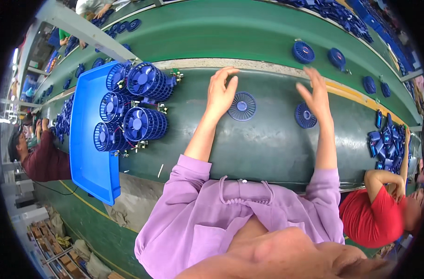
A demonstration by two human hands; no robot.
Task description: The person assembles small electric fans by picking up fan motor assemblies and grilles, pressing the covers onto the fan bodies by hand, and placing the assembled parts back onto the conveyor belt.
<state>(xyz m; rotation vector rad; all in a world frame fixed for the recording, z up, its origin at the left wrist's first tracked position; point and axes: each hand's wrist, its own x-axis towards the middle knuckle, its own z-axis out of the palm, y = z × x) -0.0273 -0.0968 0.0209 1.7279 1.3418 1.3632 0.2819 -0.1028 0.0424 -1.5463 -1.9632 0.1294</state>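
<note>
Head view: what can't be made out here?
All in the head view:
Right hand: fingertip detail, blurred.
Disc beside it: its right edge, covered by that hand.
Blue fan cages: their insides, largely hidden by slats and hubs.
Parts heap, top: cut off by the picture's edge.

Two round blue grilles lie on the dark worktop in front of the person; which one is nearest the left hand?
The grille nearer the blue tray: it lies right beside the left hand, while the other grille lies by the right hand.
</note>
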